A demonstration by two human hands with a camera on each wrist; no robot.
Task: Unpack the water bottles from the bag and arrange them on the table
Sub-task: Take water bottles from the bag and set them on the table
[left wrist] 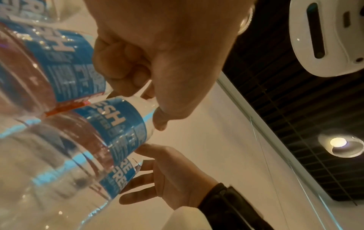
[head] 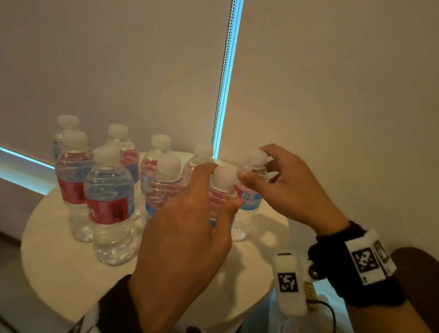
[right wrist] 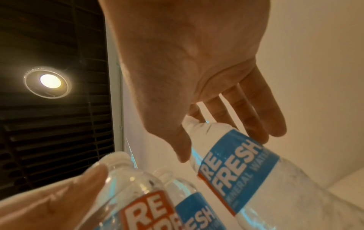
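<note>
Blinds back a round table (head: 60,262); left hand (head: 184,234) grips a bottle (head: 221,194), right hand (head: 291,187) pinches another bottle (head: 250,198), centre frame. Arranging step; next, probably align and release.

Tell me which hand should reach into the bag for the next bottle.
Right, probably. The right hand only pinches the end bottle at its neck, and the clear bag lies just below that forearm. The left hand is wrapped round the front bottle, farther from the bag.

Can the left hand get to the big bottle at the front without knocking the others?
Probably yes. The front bottle stands at the near edge of the group, with bare table before it. The left hand must first let go of the bottle it grips.
</note>
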